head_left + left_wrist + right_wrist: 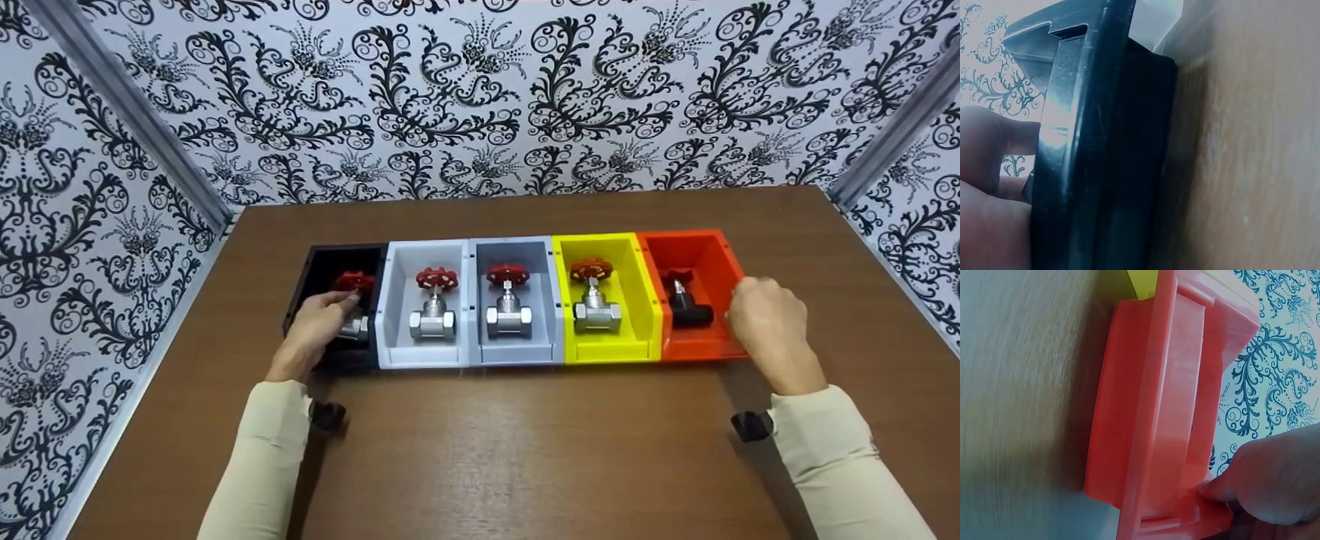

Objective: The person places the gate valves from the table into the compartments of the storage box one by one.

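A joined row of plastic bins holds valves with red handwheels. My left hand (pixel 319 326) grips the side wall of the black bin (pixel 1100 140) at the row's left end, partly covering the valve (pixel 354 328) inside. At the other end my right hand (pixel 769 322) pinches the outer wall of the red bin (pixel 1176 405), thumb over the rim. A black-bodied valve (pixel 690 311) lies in that red bin. Between them, silver valves sit in the white bin (pixel 424 354), the grey bin (pixel 517 352) and the yellow bin (pixel 611 351).
The bins stand on a brown wooden table (pixel 480 450). Patterned white-and-black wall panels (pixel 480 97) enclose it behind and at both sides, with grey corner posts (pixel 135 112). A dark wrist camera (pixel 328 415) hangs by the left sleeve, another camera (pixel 751 426) by the right.
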Action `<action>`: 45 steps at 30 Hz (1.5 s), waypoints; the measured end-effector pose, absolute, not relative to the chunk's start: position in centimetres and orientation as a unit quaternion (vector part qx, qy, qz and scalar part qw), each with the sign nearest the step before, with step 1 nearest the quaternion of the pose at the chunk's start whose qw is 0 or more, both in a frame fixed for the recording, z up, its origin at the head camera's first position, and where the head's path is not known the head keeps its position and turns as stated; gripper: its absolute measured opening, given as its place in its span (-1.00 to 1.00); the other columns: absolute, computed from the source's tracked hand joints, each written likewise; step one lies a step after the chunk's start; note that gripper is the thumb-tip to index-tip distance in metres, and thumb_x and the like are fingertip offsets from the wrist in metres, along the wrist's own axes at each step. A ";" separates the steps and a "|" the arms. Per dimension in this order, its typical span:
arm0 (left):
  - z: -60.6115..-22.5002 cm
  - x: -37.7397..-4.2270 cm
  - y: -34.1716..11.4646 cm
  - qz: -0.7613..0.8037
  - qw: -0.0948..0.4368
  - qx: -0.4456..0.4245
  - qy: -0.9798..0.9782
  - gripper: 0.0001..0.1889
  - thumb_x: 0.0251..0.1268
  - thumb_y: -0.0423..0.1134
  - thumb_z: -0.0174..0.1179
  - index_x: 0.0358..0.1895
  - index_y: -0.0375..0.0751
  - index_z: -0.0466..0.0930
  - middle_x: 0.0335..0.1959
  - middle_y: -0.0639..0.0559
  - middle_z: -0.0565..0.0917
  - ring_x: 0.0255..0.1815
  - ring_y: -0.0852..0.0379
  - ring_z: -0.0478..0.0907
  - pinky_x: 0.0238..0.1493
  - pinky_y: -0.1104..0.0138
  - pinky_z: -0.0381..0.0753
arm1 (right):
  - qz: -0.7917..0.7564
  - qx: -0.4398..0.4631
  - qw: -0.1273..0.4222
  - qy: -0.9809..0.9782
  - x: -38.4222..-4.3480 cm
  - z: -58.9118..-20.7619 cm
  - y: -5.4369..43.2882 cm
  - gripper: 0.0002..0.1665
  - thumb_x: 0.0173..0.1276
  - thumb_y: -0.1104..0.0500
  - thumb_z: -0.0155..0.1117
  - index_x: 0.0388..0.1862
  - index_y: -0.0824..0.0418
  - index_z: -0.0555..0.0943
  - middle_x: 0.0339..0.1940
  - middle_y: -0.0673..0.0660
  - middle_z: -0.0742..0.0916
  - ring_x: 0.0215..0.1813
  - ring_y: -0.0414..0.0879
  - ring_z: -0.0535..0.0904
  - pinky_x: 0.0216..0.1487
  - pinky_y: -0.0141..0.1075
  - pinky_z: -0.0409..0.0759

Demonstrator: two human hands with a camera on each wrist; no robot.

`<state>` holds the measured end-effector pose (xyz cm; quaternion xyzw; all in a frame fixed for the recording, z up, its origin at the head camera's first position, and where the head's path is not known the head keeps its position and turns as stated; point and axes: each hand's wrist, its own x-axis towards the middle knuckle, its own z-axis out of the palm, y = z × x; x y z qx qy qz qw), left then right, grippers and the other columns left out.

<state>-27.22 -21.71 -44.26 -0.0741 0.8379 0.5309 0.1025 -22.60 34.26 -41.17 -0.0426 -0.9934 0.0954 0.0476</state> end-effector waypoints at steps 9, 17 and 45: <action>-44.3 -27.5 -21.5 0.532 0.095 -0.079 0.838 -0.50 0.56 -0.20 -0.09 0.37 -0.51 0.32 0.37 -0.35 0.40 0.34 -0.10 0.32 0.37 0.08 0.28 | 0.107 -0.037 0.076 -0.991 -22.5 -41.3 34.1 -0.78 0.29 0.35 0.06 -0.46 0.51 0.55 -0.52 0.45 0.63 -0.53 0.37 0.56 -0.55 0.21 0.50; -44.2 -27.3 -21.4 0.516 0.079 -0.080 0.849 -0.54 0.56 -0.17 -0.06 0.26 -0.52 0.42 0.04 -0.22 0.51 0.07 -0.05 0.40 0.12 0.18 0.37 | 0.103 -0.032 0.073 -0.992 -22.5 -41.3 34.0 -0.82 0.25 0.37 0.10 -0.45 0.51 0.55 -0.54 0.42 0.61 -0.57 0.29 0.53 -0.58 0.16 0.50; -45.0 -27.4 -21.3 0.503 0.039 -0.085 0.859 -0.59 0.53 -0.19 -0.02 0.19 -0.46 0.52 -0.14 -0.15 0.63 -0.04 0.00 0.47 0.02 0.23 0.39 | 0.100 -0.038 0.088 -0.990 -22.5 -41.6 34.1 -0.86 0.15 0.39 0.12 -0.54 0.47 0.53 -0.54 0.45 0.61 -0.54 0.40 0.55 -0.54 0.24 0.50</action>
